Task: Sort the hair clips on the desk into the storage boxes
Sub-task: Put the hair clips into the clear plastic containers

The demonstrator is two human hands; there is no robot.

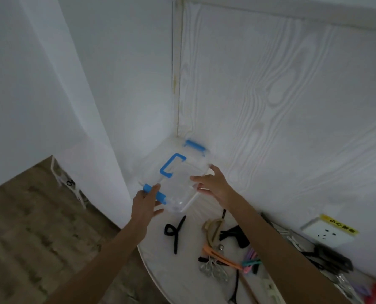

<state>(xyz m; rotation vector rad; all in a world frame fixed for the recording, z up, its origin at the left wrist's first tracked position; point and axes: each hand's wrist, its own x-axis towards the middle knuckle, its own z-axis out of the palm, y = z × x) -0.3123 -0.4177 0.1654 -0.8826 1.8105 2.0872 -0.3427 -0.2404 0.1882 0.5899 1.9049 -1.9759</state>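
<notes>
- One clear storage box (178, 189) with three blue fittings sits at the desk's (182, 270) 12 o'clock; left hand (144, 204) and right hand (211, 183) grip its sides
- Hair clips (224, 249) lie loose at 6 o'clock; count unclear
- One wall socket (328, 234) at 3 o'clock; yellow label unreadable

A storage box (178, 185) sits at the far end of the desk (182, 270), in the wall corner. The left hand (146, 204) is at its near-left end, the right hand (211, 183) at its right side. Hair clips (222, 249) lie on the desk nearer the person. A wall socket (328, 233) is to their right.
</notes>
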